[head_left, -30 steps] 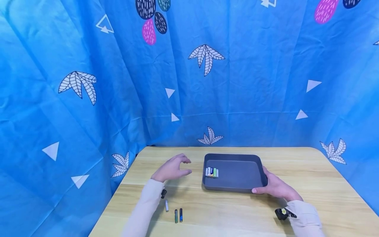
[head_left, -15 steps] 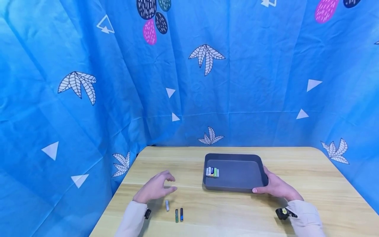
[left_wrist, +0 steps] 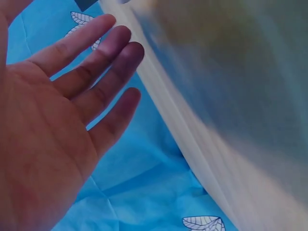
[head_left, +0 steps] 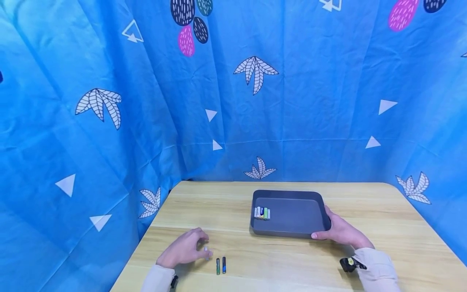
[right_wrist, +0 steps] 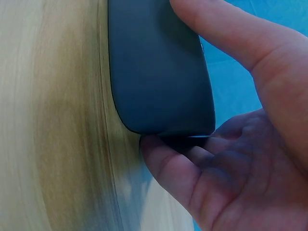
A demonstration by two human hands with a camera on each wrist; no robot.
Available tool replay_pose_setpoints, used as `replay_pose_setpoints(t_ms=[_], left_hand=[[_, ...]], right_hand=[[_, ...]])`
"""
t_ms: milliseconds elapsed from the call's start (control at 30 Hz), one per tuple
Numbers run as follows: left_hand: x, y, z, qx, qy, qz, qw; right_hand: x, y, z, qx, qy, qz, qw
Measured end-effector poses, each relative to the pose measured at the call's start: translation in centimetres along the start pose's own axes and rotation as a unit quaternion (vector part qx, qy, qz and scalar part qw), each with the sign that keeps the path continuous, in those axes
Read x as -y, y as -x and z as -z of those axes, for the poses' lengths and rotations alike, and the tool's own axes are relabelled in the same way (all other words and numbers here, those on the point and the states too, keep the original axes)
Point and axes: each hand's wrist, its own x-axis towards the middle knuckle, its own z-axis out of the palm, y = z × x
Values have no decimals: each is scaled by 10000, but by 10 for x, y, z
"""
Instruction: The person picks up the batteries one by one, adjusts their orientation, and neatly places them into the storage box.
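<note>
My left hand hovers low over the left of the table, its thumb overlapping a white battery in the head view. In the left wrist view the fingers are spread and nearly straight, with nothing between them. A green-and-black battery and a blue-and-black battery lie side by side just right of that hand. My right hand grips the right end of a dark grey tray, thumb on the front wall and fingers round the end. Several batteries lie in a row inside, along its left wall.
The light wooden table has its far edge against a blue patterned curtain, which also hangs along the left and right sides. A black wrist camera sits on the right wrist.
My left hand has moved away from the tray, left and toward the front, down to the white battery. The right hand and the tray have stayed in place.
</note>
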Motion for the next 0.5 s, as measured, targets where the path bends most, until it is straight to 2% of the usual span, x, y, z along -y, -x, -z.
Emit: replay_pose_setpoints(t_ms=[167,500], left_hand=[[-1,6,-3,25,-161,65,9998],[-1,8,-6,-42,-216,17,9998]], right_hand=[[0,0,1,35,-4,-21,10000],[0,0,1,54,68,-99,9999]])
